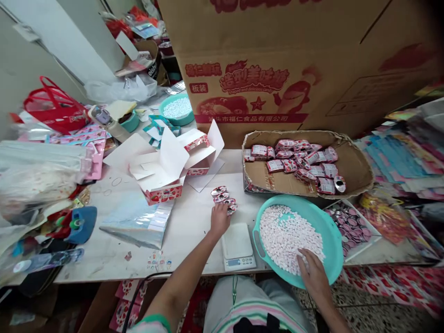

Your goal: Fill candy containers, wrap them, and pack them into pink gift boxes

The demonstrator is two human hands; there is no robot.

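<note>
My left hand (219, 219) has its fingers curled around the nearest of several small oval tins (221, 196), which stand in a short row on the table. The tins have red and white strawberry-print sides and open tops. In the turquoise basin (336, 240), my right hand (314, 272) rests on the pale pink candies (289, 233). Its thumb and fingers are apart, and the fingertips partly hide among the pieces. Between my hands lies a small white kitchen scale (237, 245) with a lit display.
Behind the basin, a cut-down cardboard box (354, 178) holds several wrapped tins. A white tray (364, 245) of pinkish caps sits at the right. Open strawberry-print cartons (163, 194) and a silvery plastic sheet (138, 222) lie leftward. A large carton (249, 51) rises at the back.
</note>
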